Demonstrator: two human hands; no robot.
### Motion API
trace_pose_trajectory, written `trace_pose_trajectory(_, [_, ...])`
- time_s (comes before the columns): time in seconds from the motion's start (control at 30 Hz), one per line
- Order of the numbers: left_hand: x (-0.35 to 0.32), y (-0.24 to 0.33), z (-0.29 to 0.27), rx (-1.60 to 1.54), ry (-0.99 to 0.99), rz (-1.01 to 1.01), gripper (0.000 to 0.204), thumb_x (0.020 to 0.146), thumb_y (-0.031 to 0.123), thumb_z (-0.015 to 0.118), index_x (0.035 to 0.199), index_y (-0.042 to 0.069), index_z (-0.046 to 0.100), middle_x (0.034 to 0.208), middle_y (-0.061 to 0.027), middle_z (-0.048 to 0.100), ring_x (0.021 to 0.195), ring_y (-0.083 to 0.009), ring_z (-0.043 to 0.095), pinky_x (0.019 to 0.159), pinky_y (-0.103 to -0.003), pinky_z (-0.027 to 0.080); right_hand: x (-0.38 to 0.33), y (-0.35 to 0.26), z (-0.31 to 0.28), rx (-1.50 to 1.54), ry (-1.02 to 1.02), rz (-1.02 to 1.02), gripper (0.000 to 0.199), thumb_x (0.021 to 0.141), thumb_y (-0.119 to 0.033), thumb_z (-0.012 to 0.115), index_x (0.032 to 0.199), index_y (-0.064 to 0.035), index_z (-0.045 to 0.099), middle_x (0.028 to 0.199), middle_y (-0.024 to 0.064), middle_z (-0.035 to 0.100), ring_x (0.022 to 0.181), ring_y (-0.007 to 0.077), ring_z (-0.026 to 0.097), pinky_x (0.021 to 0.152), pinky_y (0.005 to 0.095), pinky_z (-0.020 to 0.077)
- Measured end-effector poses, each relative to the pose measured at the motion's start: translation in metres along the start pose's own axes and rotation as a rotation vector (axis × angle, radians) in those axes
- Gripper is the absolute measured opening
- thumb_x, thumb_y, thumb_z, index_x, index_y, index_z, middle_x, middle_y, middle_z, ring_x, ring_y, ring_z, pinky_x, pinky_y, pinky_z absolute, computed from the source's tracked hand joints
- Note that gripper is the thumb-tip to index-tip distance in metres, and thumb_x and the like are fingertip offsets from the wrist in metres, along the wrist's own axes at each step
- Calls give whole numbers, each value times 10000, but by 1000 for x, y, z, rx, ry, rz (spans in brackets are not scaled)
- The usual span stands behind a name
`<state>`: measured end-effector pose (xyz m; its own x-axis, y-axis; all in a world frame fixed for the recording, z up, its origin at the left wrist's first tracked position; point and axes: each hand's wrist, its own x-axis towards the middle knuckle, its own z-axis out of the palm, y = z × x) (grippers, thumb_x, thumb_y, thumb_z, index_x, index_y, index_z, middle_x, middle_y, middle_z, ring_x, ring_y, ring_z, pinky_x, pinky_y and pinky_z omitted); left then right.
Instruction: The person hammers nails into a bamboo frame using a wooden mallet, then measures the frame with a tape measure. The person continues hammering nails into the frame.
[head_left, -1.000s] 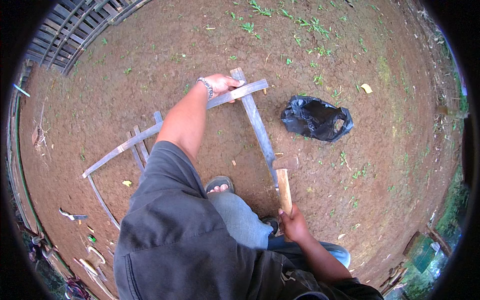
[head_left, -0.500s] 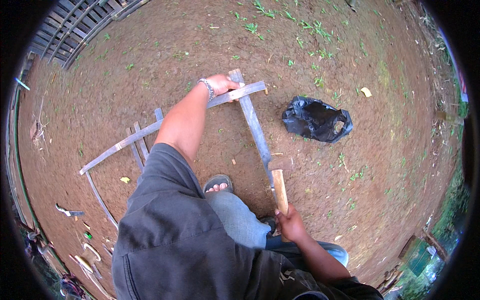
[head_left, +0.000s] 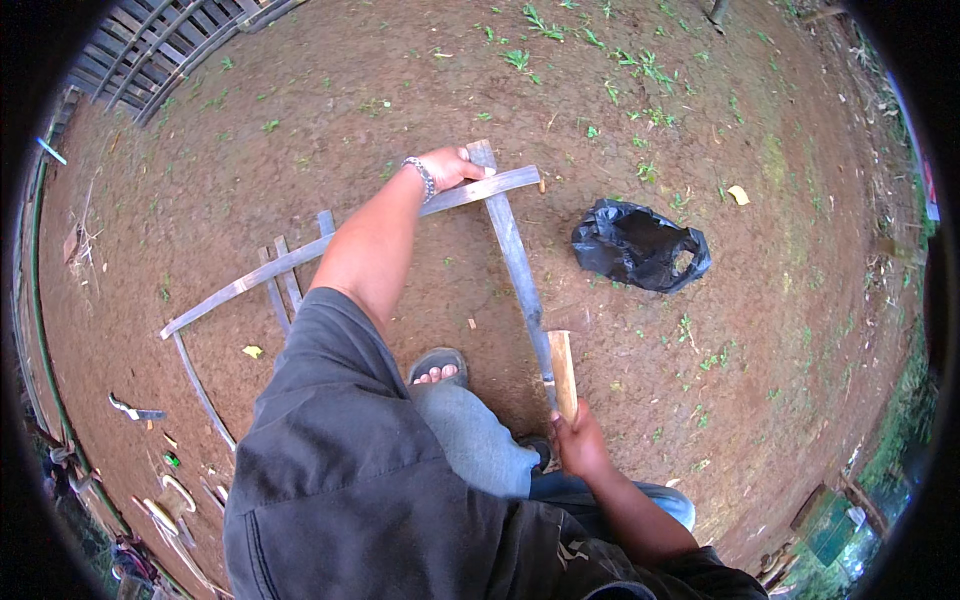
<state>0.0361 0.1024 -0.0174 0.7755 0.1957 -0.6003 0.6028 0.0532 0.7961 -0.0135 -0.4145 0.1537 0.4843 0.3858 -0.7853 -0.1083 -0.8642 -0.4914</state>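
A frame of weathered wooden slats lies ahead of me, its long crosspiece (head_left: 240,287) running from lower left to upper right. My left hand (head_left: 448,168), with a chain bracelet on its wrist, is closed around the corner where that crosspiece meets another slat (head_left: 512,245); the thumb presses on top and some fingers are hidden underneath. My right hand (head_left: 581,442) grips the wooden handle of a hatchet (head_left: 563,375). Its broad rusty metal head points away from me, beside the lower part of the slat. A small peg (head_left: 542,186) sticks out near the crosspiece's right end.
A black plastic bag (head_left: 640,247) lies crumpled to the right on bare soil. At left are a knife-like tool (head_left: 137,410), a yellow leaf (head_left: 252,351) and curved pale pieces (head_left: 178,492). A slatted wooden structure (head_left: 165,45) stands far left. My sandalled foot (head_left: 437,370) is beneath.
The view has shifted slightly. My left hand keeps its hold on the slat corner, and the hatchet stays in my right hand with its head turned a little.
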Motion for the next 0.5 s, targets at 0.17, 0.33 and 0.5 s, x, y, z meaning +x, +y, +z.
trace_pose_trajectory(0.17, [14, -12, 5, -29, 22, 28, 245, 886, 224, 741, 1028, 24, 737, 948, -22, 736, 849, -117, 640, 793, -289, 491, -5, -32, -6, 236, -3, 147, 191, 1020, -187, 600, 1117, -48, 513, 704, 38, 567, 516, 126, 546, 466, 331, 436])
trace_pose_trajectory(0.33, [11, -7, 9, 81, 121, -17, 265, 865, 244, 772, 1018, 33, 730, 931, -13, 723, 850, -114, 622, 796, -289, 479, 1, -17, -7, 160, -17, 90, 218, 1016, -223, 607, 1111, -46, 521, 695, 44, 591, 533, 145, 574, 497, 344, 464])
trace_pose_trajectory(0.5, [11, -12, 6, 59, 136, -26, 268, 853, 257, 787, 1015, 52, 729, 920, -3, 716, 848, -117, 616, 797, -291, 475, 8, -6, -3, 80, -40, 59, 281, 1012, -283, 609, 1131, -41, 529, 721, 77, 631, 576, 180, 615, 560, 371, 500])
